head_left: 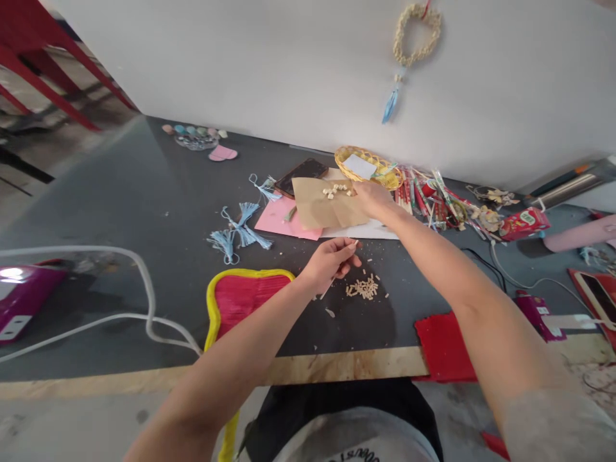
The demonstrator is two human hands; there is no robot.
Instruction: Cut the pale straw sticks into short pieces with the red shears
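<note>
My left hand [332, 264] is closed around a thin white stick [326, 289], whose pale tip shows above the thumb. Just to its right on the dark table lies a pile of short beige tube-like pieces [364, 288]. My right hand [373, 199] reaches over the right side of a sheet of brown paper [315, 208]. Its fingers look pinched together beside several small cream knotted pieces [334, 190] on that paper; what they hold, if anything, is hidden. Pink paper [269, 218] sticks out from under the brown sheet.
Behind the paper are a phone [308, 172] and a yellow woven basket [344, 154]. Light-blue tassels [245, 221] lie left, coloured strips [423, 192] right. A yellow-edged red pad [240, 298] and white cable [144, 282] are nearer me. A beaded loop [399, 42] hangs on the wall.
</note>
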